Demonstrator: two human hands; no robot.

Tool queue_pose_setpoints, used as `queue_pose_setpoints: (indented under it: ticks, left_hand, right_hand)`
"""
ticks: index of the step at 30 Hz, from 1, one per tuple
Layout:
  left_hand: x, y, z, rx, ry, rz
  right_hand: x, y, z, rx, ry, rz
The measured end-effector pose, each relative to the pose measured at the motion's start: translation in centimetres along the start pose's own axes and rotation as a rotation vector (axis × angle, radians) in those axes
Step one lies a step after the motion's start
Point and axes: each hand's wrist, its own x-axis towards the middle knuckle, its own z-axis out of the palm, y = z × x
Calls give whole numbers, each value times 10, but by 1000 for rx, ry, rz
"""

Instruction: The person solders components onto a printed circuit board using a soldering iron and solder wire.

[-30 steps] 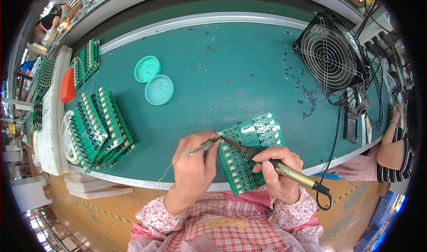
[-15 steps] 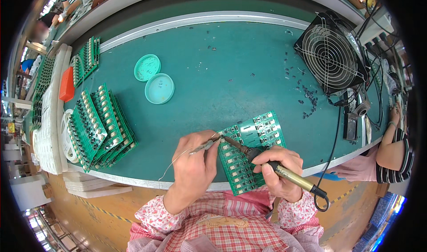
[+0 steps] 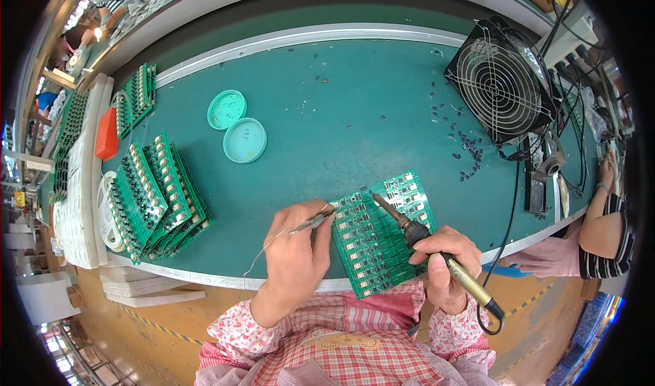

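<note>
A green circuit board (image 3: 374, 244) with rows of small parts lies at the near edge of the bench. My right hand (image 3: 447, 263) is closed around a soldering iron (image 3: 471, 281) with a gold handle. The iron's tip points at the far side of the board, near its middle columns; whether it touches is unclear. My left hand (image 3: 297, 246) pinches metal tweezers (image 3: 312, 222) at the board's left edge, their points by its far left corner. A thin wire (image 3: 262, 255), looking like solder, hangs along the same hand; its upper end is hidden by the fingers.
Stacked circuit boards (image 3: 160, 195) lean at the left, by a red box (image 3: 106, 134). Two small turquoise dishes (image 3: 245, 140) lie on the bench (image 3: 321, 140). A black fan (image 3: 497, 79) stands at right, beside scattered black chips (image 3: 469, 155). Another person's arm (image 3: 600, 215) is at far right.
My right hand and the soldering iron have shifted right, so the tip is away from the tweezers' points. My left hand has hardly moved. The whole view has tilted slightly.
</note>
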Motion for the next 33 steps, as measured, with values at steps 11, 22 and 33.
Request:
queue_pose_setpoints:
  ticks: [11,22,33]
  left_hand:
    - [-2,7,-24,-9,21,-51]
    - [-16,14,-47,86,-389,379]
    - [-30,-17,-42,-81,40,-203]
  right_hand:
    - [12,-20,22,-398,-91,-39]
    - [18,-25,24,-267,-393,-83]
    - [4,-3,5,-352,53,79]
